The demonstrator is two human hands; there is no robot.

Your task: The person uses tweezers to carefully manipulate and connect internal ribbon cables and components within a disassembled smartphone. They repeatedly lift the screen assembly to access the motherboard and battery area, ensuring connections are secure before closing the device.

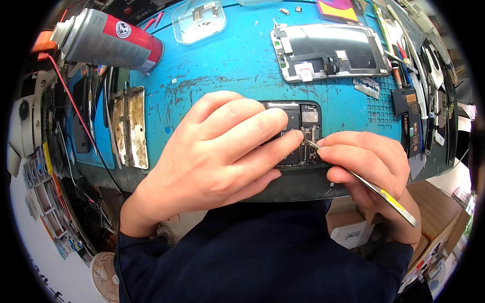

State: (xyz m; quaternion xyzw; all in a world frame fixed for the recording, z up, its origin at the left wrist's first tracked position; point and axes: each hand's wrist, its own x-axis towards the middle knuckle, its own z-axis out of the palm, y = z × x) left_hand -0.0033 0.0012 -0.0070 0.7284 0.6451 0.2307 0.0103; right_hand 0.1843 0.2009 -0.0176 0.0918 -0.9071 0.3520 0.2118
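An opened smartphone (309, 115) lies on the blue mat, its dark battery and small inner parts exposed. My left hand (222, 146) rests over its left part, with the fingers reaching across and the thumb by the near edge. That hand hides much of the phone. In my right hand (371, 161) I grip slim metal tweezers (376, 189) with a yellow patch near the back end. Their tip meets the phone's inner parts close to my left index fingertip. Whether the tip pinches anything is too small to tell.
Beyond lies a detached phone screen (331, 53), with a razor blade (367, 87) beside it. A spray can (113, 40) lies at far left, near a clear tray (198, 22) of small parts. Below the can is a metal holder (130, 126). Tools crowd the mat's right side (419, 76).
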